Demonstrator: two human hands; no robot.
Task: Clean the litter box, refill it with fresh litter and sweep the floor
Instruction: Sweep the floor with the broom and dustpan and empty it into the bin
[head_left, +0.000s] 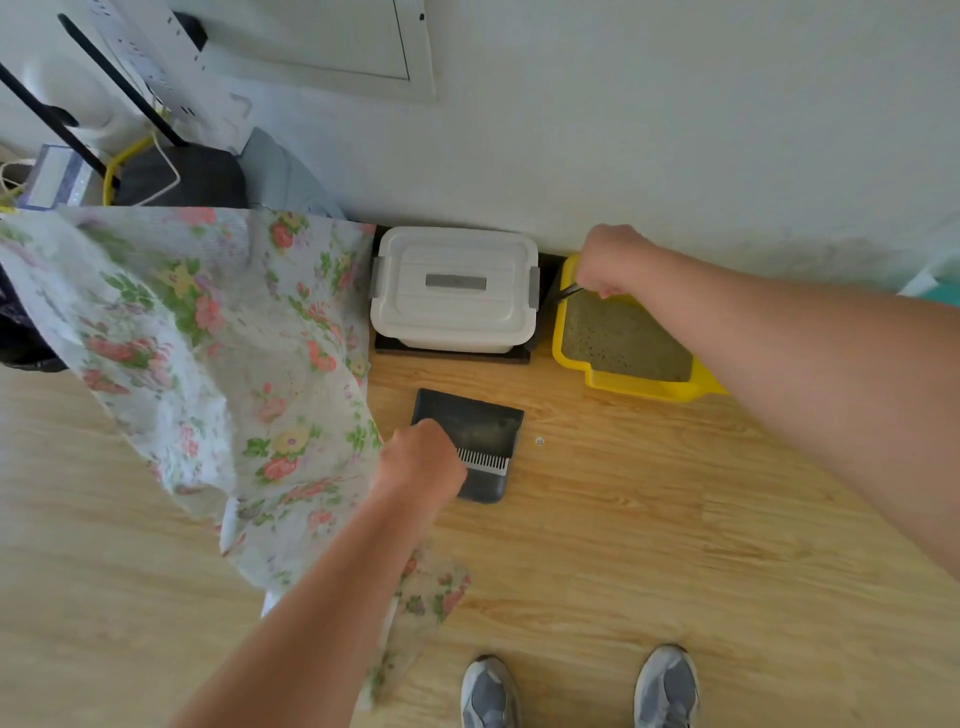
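A yellow litter box (571, 358) with grey-green litter (618, 338) stands on the wooden floor by the wall at the right. My right hand (613, 260) is over its far left corner and grips a thin dark tool (563, 293) that points down to the left. A dark dustpan (478, 421) with a white comb edge (483, 460) hangs upright over the floor in the middle. My left hand (421, 462) grips it at its near left side, where its handle is hidden.
A white lidded plastic bin (454, 288) sits on a dark mat against the wall, left of the litter box. A floral cloth (208, 353) drapes over furniture at the left. A small white speck (539, 441) lies on the floor. My two grey shoes (576, 691) are at the bottom.
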